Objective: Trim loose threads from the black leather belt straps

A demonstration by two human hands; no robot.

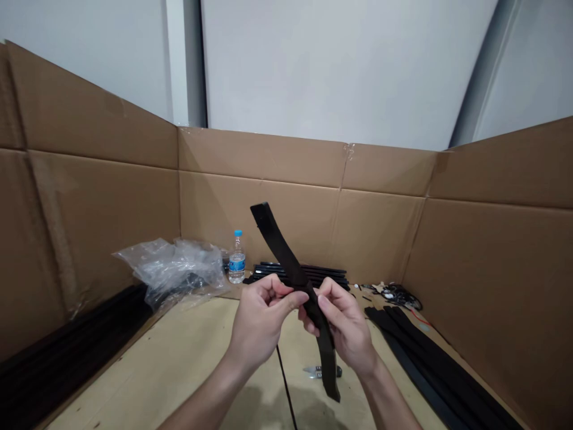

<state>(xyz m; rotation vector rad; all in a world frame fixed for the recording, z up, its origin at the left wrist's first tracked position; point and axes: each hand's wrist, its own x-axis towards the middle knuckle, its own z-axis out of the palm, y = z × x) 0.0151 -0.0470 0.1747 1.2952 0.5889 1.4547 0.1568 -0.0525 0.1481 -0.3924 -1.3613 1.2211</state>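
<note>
A long, curved black strip [281, 249] is held up slantwise in front of me, its upper end leaning left. My right hand [350, 329] is closed around the strip just below its middle. Thumb and forefinger of my left hand [258, 319] pinch together at the strip's left edge; what lies between the fingertips is partly hidden. Below my left hand runs a thin black cord [286, 385]; whether its upper end is held cannot be seen. Small thread snips [320, 372] lie on the table [201, 364], partly behind the strip's lower end.
Cardboard walls [259, 206] enclose the table. At the back are crumpled clear plastic [179, 269], a water bottle [237, 263] and stacked black strips [326, 276]. Tangled cords [398, 294] sit back right. Long black pieces line the left [85, 340] and right [430, 358] sides.
</note>
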